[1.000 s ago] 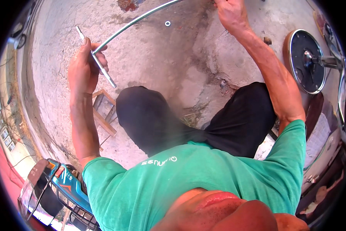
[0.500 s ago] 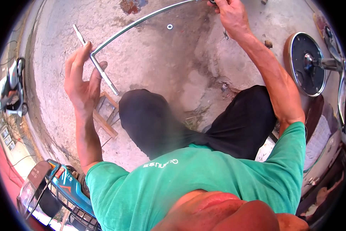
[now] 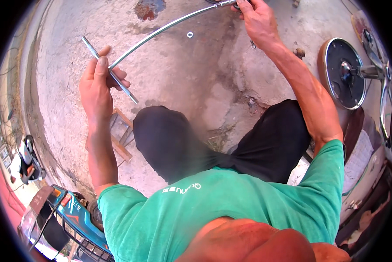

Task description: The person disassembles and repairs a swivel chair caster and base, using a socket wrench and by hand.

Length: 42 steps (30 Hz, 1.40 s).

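A long metal T-handle wrench [image 3: 156, 34] spans from left to right in front of me, its shaft appearing curved in the wide view. My left hand [image 3: 97, 85] is closed around its crossbar where the shaft joins, thumb along the bar and fingers behind. At the far end of the shaft, my right hand [image 3: 260, 27] pinches the tip; whatever else is in those fingers is partly cut off by the frame's upper edge. A small metal ring [image 3: 190, 35], like a washer or nut, lies on the concrete beneath the shaft.
On the right lies a round black disc with a chrome rim [image 3: 342, 87] and a metal stem. A wooden frame [image 3: 121, 148] sits beside my left knee. A blue vehicle [image 3: 80, 218] stands at lower left, a white scooter [image 3: 27, 161] farther out. A rusty patch [image 3: 147, 15] marks the ground ahead.
My left hand has turned and wrapped its fingers round the crossbar, where before thumb and forefinger were spread about it. The right hand has shifted slightly, still at the shaft's far end.
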Available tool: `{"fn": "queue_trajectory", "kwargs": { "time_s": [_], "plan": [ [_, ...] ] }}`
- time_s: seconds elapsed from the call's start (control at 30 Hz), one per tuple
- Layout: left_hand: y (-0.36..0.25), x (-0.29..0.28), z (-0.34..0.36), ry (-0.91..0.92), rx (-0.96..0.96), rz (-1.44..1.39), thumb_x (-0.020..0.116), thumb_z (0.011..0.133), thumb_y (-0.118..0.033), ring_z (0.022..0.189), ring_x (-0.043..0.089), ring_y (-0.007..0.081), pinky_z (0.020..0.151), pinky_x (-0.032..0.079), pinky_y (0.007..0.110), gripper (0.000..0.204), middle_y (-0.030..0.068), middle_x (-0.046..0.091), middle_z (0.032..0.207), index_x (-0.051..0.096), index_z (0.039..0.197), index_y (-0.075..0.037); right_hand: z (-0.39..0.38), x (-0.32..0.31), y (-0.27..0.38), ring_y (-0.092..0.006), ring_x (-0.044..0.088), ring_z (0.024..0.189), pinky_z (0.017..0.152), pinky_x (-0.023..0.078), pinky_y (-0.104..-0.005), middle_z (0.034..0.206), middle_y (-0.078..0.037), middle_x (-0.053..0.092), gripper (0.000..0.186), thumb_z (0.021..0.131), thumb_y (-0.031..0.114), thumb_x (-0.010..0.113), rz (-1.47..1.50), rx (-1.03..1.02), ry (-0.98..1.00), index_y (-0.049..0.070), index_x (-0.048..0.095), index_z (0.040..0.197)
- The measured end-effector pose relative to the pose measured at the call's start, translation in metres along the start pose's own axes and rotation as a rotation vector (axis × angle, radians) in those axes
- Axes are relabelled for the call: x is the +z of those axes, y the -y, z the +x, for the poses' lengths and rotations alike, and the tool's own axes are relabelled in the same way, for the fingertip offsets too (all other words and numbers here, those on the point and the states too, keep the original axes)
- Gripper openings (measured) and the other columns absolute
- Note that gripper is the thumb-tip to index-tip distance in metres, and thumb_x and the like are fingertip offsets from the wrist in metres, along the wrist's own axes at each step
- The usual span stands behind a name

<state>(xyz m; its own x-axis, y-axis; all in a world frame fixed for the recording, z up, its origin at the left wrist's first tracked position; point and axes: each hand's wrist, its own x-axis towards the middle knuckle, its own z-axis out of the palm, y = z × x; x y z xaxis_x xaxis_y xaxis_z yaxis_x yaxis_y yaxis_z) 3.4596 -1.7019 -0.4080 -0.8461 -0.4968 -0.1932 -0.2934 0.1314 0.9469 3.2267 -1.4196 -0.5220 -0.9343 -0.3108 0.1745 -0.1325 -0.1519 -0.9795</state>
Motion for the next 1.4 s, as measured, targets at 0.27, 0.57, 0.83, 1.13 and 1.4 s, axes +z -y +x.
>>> {"fn": "queue_trajectory", "kwargs": {
  "time_s": [0.27, 0.57, 0.83, 1.13, 1.4],
  "plan": [
    [0.014, -0.010, -0.015, 0.216, 0.621, 0.266, 0.049, 0.102, 0.003, 0.112, 0.069, 0.0331, 0.106, 0.050, 0.047, 0.049, 0.0258, 0.058, 0.139, 0.039, 0.150, 0.005, 0.001, -0.005, -0.001, -0.0068, 0.054, 0.073, 0.063, 0.043, -0.0224, 0.087, 0.003, 0.062, 0.023, 0.106, 0.018, 0.053, 0.002, 0.193, -0.064, 0.004, 0.065, 0.121],
    [-0.005, -0.013, -0.001, -0.058, 0.828, 0.833, 0.063, 0.101, -0.037, 0.116, 0.061, 0.0294, 0.096, 0.050, 0.038, 0.036, 0.0180, 0.067, 0.121, 0.076, 0.113, -0.006, 0.002, -0.002, 0.000, -0.0060, 0.054, 0.076, 0.067, 0.044, -0.0215, 0.091, 0.003, 0.062, 0.024, 0.106, 0.016, 0.052, 0.079, 0.112, 0.008, 0.004, 0.064, 0.124],
    [0.035, -0.003, 0.018, 0.012, -0.173, -0.270, 0.047, 0.109, -0.037, 0.053, 0.055, 0.0138, 0.051, 0.046, 0.026, 0.045, 0.0109, 0.067, 0.076, 0.065, 0.105, 0.004, 0.000, 0.000, 0.002, -0.0051, 0.052, 0.080, 0.070, 0.044, -0.0210, 0.097, 0.005, 0.060, 0.026, 0.106, 0.012, 0.052, 0.183, 0.089, 0.040, 0.003, 0.061, 0.129],
    [0.007, 0.003, -0.005, 0.007, 0.273, -0.223, 0.049, 0.109, -0.025, 0.056, 0.059, 0.0142, 0.054, 0.049, 0.027, 0.055, 0.0174, 0.070, 0.091, 0.031, 0.152, 0.003, -0.003, 0.004, 0.003, -0.0050, 0.052, 0.079, 0.069, 0.044, -0.0205, 0.096, 0.005, 0.060, 0.029, 0.105, 0.012, 0.054, 0.081, 0.067, 0.090, 0.003, 0.060, 0.132],
    [0.016, -0.001, -0.008, 0.025, 0.560, -0.144, 0.054, 0.105, -0.019, 0.095, 0.072, 0.0313, 0.084, 0.057, 0.040, 0.050, 0.0243, 0.067, 0.115, 0.043, 0.150, 0.001, -0.003, 0.008, 0.000, -0.0056, 0.054, 0.078, 0.068, 0.045, -0.0206, 0.094, 0.004, 0.061, 0.026, 0.105, 0.015, 0.054, 0.177, 0.087, 0.010, 0.003, 0.062, 0.128]
  ]
}}
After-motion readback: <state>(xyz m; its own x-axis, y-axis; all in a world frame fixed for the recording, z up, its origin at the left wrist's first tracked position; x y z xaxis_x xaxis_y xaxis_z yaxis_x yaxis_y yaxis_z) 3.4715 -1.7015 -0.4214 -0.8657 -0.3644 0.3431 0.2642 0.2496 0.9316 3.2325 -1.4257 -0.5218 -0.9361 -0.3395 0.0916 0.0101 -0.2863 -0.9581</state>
